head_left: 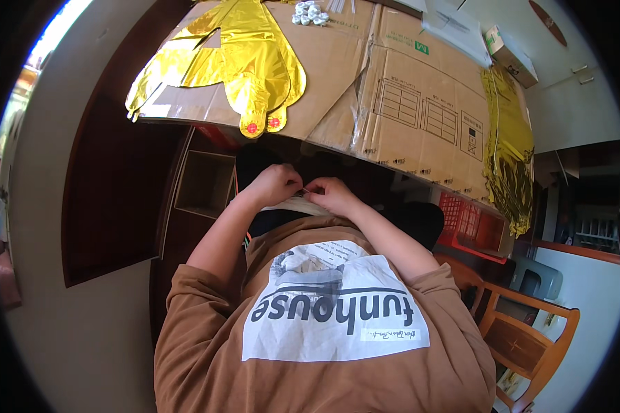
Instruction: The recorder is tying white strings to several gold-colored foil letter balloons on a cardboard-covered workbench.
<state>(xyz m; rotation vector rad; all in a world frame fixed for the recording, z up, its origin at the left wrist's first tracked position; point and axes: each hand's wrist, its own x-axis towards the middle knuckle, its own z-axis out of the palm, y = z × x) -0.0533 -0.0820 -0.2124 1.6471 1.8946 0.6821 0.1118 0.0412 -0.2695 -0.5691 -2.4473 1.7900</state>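
Close together over my lap, just below the table edge, are my left hand (277, 184) and my right hand (333, 196). Both have their fingers pinched, fingertips almost meeting. A thin pale bit shows between them, too small to make out. Beneath the hands lies something whitish (295, 204), like string or cloth, partly covered by them. Flat gold foil balloons (258, 65), uninflated, lie on the table ahead, their narrow ends with red marks hanging near the edge.
Flattened cardboard (331, 76) covers the table. Small white bundles (310, 14) sit at the far side. More gold foil (508, 144) drapes over the right end, beside a small box (511, 56). A red crate (470, 224) is under the table; a wooden chair (523, 337) stands right.
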